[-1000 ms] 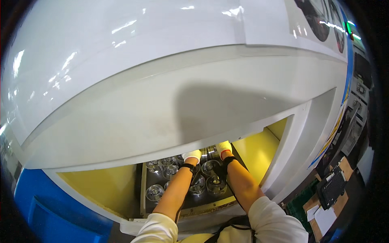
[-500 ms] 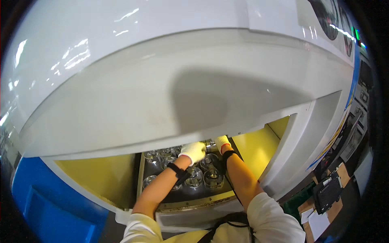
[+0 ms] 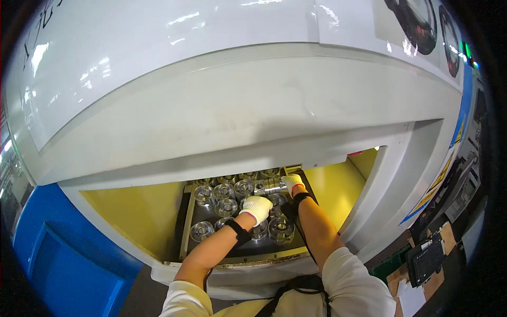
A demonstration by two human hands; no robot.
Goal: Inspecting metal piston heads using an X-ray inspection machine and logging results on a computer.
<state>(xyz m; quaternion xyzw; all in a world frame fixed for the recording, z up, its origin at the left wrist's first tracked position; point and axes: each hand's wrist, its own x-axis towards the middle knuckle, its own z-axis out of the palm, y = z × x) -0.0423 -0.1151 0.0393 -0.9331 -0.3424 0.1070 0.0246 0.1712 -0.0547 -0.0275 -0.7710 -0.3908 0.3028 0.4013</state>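
Observation:
Shiny round metal parts that look like pistons (image 3: 225,207) stand in rows on a dark tray (image 3: 203,253) inside a machine opening. My right hand (image 3: 294,182), in a white knitted glove, is closed round one grooved piston (image 3: 270,186), which lies on its side above the others. Lower and to the left, my left hand (image 3: 257,208), gloved the same way, is curled down among the standing pistons. Its fingertips are hidden, and what they hold, if anything, does not show. A piston (image 3: 281,230) stands just below and right of it.
The white machine hood (image 3: 237,105) overhangs the opening. Yellow inner walls (image 3: 335,193) flank the tray, and a metal rim (image 3: 264,259) edges its front. A blue panel (image 3: 68,253) stands left; a keyboard (image 3: 426,259) lies at the lower right.
My left hand has moved away from the piston in my right hand, toward me and down among the standing ones. The view has shifted, showing more of the tray.

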